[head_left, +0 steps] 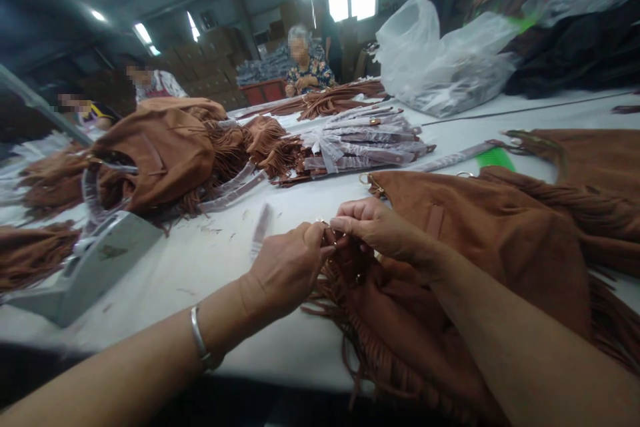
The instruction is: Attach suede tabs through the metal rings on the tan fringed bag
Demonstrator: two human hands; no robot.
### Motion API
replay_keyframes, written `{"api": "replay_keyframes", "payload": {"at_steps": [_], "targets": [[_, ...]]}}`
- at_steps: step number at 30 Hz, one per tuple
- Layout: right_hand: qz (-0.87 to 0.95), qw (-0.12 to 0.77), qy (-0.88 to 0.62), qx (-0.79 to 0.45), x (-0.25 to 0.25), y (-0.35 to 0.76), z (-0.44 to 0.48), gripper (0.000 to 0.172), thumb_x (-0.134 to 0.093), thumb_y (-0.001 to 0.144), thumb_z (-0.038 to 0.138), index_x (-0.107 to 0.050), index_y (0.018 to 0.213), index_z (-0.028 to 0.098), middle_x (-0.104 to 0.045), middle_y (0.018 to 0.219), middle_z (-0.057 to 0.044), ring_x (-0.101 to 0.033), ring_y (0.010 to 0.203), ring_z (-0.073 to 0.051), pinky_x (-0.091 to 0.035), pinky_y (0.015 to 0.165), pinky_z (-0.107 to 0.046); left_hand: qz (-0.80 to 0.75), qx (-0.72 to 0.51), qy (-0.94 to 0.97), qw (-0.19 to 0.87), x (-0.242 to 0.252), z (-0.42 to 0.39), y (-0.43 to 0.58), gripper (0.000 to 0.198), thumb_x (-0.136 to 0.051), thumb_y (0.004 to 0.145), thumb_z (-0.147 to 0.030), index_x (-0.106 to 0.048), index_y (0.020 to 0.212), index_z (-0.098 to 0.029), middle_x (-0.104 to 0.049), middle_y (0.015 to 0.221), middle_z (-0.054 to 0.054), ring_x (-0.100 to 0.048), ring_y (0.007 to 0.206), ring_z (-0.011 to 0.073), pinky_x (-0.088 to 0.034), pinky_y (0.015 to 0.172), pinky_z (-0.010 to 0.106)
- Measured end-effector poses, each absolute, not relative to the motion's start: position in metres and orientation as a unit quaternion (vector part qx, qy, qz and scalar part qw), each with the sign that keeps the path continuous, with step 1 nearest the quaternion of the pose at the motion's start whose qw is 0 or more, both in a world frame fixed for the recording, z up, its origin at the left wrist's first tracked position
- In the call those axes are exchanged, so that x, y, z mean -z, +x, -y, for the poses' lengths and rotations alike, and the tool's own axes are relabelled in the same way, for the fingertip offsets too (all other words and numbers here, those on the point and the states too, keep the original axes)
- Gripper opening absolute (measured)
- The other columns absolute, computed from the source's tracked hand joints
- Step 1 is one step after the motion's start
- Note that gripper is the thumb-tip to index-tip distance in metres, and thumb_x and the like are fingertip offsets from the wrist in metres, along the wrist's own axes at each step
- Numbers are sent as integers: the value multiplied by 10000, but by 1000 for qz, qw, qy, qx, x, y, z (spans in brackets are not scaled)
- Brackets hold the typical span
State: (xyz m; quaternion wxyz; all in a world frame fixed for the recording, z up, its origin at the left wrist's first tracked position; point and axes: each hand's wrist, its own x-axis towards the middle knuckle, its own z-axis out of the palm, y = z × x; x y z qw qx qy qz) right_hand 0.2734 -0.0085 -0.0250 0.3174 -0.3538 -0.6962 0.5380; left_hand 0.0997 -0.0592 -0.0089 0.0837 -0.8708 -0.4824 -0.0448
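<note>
My left hand [287, 267], with a silver bangle on its wrist, is closed with the fingers pinching one side of a brown leather strap [347, 253]. Right beside it, my right hand [383, 227] pinches the same strap near its end, where small metal fittings glint. The fingers hide part of the strap end. Below the hands lies a brown suede bag [415, 327] with long fringe hanging over the table's front edge. More brown suede [490, 220] with a flat tab and a metal ring lies under and behind my right forearm.
Plastic-wrapped straps [360, 140] lie bundled across the white table [230, 280]. Brown fringed bags [170, 147] are piled left, behind a grey tape-dispenser-like stand [110, 267]. A clear plastic bag [445, 60] stands at the back right. A person [307, 70] sits across; others are at left.
</note>
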Motion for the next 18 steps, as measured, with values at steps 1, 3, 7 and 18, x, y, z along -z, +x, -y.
{"api": "replay_keyframes", "payload": {"at_steps": [1,3,7,18], "targets": [[695,313,-351,-543,26,273,9,262,-498,785,362,-516,697,116,-497,561,29,-358,401,-33,-279,369,-144,487,41,-868,88,8,61,100,211,-299,919,-312,-433,972,-158,-573,863,63,-566,752,189,-445,622,304],[696,307,-343,-551,27,271,9,261,-497,784,360,-514,699,115,-496,558,29,-351,406,-33,-264,374,-147,481,16,-870,104,5,62,98,204,-303,917,-296,-439,964,-152,-575,863,73,-567,735,189,-448,613,306],[711,329,-321,-532,29,269,11,266,-511,771,353,-511,665,109,-494,550,23,-380,457,-46,-277,421,-157,434,-29,-892,122,1,60,92,239,-301,916,-319,-458,958,-143,-583,854,84,-572,703,204,-444,586,319],[743,333,-322,-483,18,270,13,286,-511,781,366,-551,665,107,-527,568,6,-426,502,-71,-277,463,-181,496,204,-834,-131,15,75,97,150,-404,890,-312,-478,888,-182,-555,790,-2,-519,704,120,-399,648,249]]}}
